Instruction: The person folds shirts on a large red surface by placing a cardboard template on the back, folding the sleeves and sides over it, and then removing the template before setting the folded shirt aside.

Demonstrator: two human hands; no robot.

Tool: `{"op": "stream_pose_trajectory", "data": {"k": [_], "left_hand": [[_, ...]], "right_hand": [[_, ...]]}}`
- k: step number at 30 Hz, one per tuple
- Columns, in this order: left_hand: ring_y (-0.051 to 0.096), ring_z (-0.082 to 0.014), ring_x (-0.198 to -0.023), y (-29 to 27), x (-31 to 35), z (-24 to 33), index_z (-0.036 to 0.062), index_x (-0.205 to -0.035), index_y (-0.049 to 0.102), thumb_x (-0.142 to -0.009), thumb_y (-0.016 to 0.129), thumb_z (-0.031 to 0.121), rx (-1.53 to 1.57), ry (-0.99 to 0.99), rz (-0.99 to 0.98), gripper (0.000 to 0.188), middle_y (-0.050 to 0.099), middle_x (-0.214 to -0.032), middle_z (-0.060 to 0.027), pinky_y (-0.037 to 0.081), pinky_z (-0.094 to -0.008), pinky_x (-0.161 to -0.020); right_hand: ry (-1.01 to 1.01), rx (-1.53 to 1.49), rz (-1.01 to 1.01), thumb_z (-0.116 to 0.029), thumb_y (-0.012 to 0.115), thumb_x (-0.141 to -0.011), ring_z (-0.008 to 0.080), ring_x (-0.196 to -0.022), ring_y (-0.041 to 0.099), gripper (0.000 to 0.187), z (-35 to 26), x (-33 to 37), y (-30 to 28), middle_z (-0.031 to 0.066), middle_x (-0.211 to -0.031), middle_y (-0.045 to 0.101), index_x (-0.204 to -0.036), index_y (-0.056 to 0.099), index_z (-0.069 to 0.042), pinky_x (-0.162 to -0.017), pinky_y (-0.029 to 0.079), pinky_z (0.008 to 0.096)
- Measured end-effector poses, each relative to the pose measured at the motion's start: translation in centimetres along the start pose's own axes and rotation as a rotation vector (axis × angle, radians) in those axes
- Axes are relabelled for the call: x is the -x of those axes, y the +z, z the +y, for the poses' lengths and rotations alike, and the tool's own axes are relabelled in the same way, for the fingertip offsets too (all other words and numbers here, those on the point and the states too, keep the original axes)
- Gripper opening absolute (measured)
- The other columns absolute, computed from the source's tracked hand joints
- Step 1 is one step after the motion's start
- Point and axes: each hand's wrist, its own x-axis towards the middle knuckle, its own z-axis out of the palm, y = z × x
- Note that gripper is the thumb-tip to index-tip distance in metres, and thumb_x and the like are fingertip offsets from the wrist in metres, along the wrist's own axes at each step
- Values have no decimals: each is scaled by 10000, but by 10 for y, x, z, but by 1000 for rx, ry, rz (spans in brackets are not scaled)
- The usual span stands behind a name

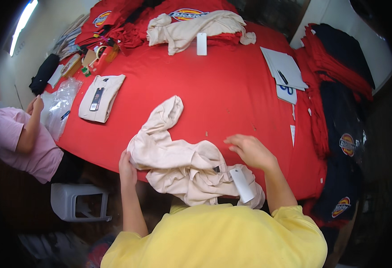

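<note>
Left hand (128,167) meets the left edge of a crumpled cream garment (184,158); its fingers bend in behind the cloth, so I cannot tell whether they pinch it or only touch. Right hand (249,149) is raised with fingers loosely spread, holding nothing, just beyond the cloth's right end. Between them the garment lies bunched at the near edge of the red-covered counter (231,85), one sleeve-like part (171,109) reaching away.

Handling looks easier if the left side is anchored while the free palm sweeps outward, since the fabric seems soft and likely to crease again when dragged. The white tag (243,185) is best kept clear of the palm, lest it snag or get trapped in a layer; the small dark label (216,169) probably helps find the neckline.

Farther left, a flat folded cream garment (101,99) offers a useful standard for square edges. At the far side, another cream garment (205,29) lies loosely heaped over red cloth.
</note>
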Motion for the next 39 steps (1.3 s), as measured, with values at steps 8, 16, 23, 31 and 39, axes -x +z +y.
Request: {"op": "stream_pose_trajectory", "data": {"k": [8,16,23,31,39], "left_hand": [[467,-371,-1153,53,27,-44,7,-1241,546,-823,641,212,-1615,649,203,476,505,-1239,-210,357,-472,-999],[513,-371,-1114,73,32,-29,47,-1178,596,-742,676,170,-1432,658,54,460,541,-1201,-162,394,-508,-1013],[523,-358,-1116,62,34,-28,35,-1159,598,-729,680,170,-1462,640,76,458,545,-1211,-160,398,-512,-1018],[562,-385,-1082,41,27,-53,9,-1168,589,-923,495,295,-1128,439,296,388,598,-1148,-223,415,-450,-987],[608,-341,-943,11,23,-54,-83,-1055,589,-994,405,237,-410,352,263,373,636,-1018,-236,456,-408,-841]], "right_hand": [[51,140,28,-509,435,-949,300,-1455,134,748,33,-269,60,165,-1563,174,-1475,247,-11,-1167,103,509],[318,301,85,-705,285,-899,290,-1472,32,937,44,-438,57,169,-1583,74,-1500,145,-1,-1167,22,524],[-334,-5,-514,-666,367,-894,347,-1430,178,866,-175,-307,174,225,-1508,261,-1414,339,27,-1166,97,477],[-1328,-737,-397,-33,651,-663,263,-791,640,149,-233,-147,187,97,-803,625,-797,683,-87,-676,497,369],[-37,93,43,-256,621,-867,336,-1129,519,310,-56,-110,84,164,-1119,626,-1113,652,-69,-1014,359,464]]}}
